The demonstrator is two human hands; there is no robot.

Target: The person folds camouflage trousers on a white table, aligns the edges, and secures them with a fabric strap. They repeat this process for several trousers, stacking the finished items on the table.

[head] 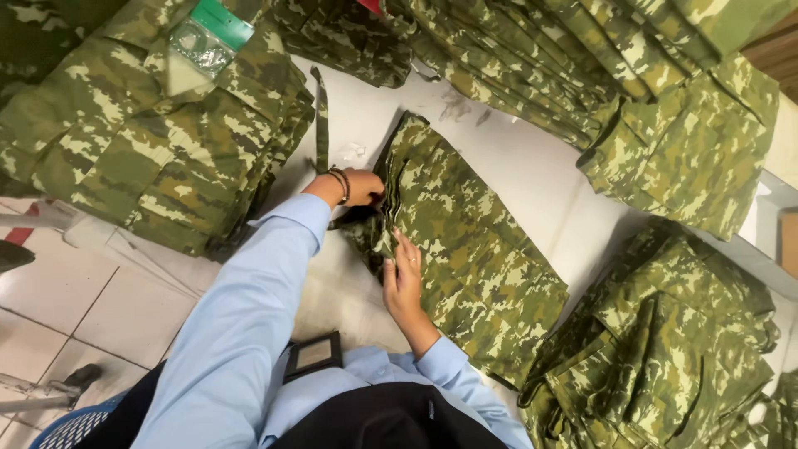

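garment [465, 241]: matt camouflage cloth | table [532, 166]: smooth white | packet [204, 37]: glossy plastic

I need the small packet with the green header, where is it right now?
In the head view, the clear packet with the green header lies at upper left on top of the folded camouflage stack, beyond the left hand.

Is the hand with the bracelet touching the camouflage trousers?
Touching. The head view shows the left hand gripping the edge of the folded green camouflage fabric trousers on the white table.

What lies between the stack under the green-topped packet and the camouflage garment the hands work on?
In the head view, a loose camouflage strap on bare white table.
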